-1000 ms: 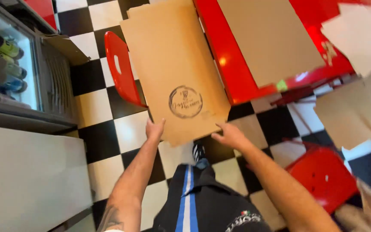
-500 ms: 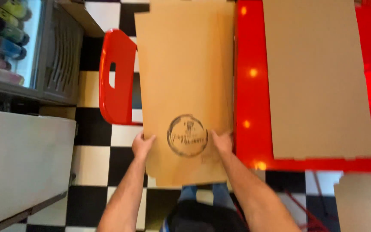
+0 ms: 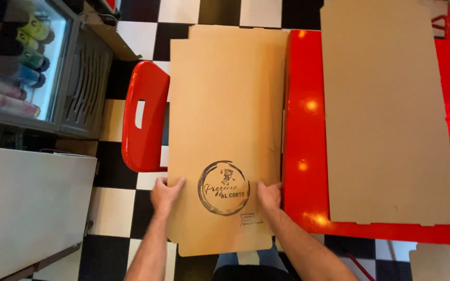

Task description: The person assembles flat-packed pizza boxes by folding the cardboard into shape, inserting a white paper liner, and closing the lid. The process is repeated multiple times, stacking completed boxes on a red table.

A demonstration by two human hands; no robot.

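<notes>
Hands on flat cardboard box blank (image 3: 225, 135): I see my left hand (image 3: 165, 193) and right hand (image 3: 270, 196) gripping its near side edges, sheet over red chair (image 3: 144, 122) beside red table (image 3: 308, 156), entirely unfolded, all folding left.

Bright, sharp; lamp glare on red table (image 3: 303, 208).

Red chair (image 3: 144, 122) on checkered floor (image 3: 115, 208), red table (image 3: 308, 156) beside it, cardboard sheet (image 3: 386, 114) laid on table, drinks fridge (image 3: 32, 67) at left.
</notes>
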